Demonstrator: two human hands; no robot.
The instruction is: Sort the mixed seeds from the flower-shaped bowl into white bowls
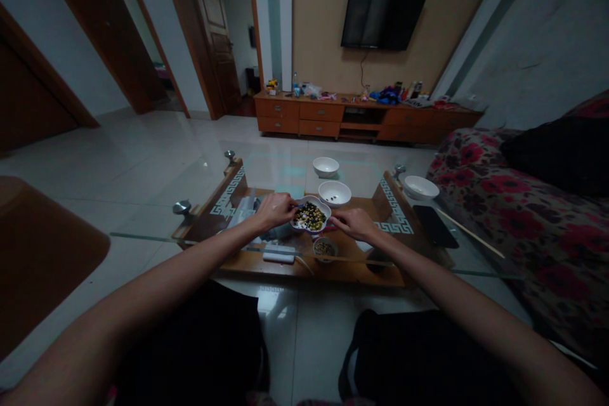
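A white scalloped dish (311,216) full of mixed dark and yellow beans sits on the glass coffee table (285,171). My left hand (276,210) is at the dish's left rim, fingers curled in a pinch over the beans. My right hand (353,223) rests at the dish's right rim, fingers bent against it. Just behind stands a white bowl (334,193) with a few dark beans in it. Two other white bowls, one further back (326,167) and one at the right (420,188), look empty.
A black phone (434,226) and a thin stick (470,233) lie at the table's right end. A small cup (325,248) sits on the shelf below the glass. A floral sofa (533,222) is on the right, a brown stool (42,247) on the left.
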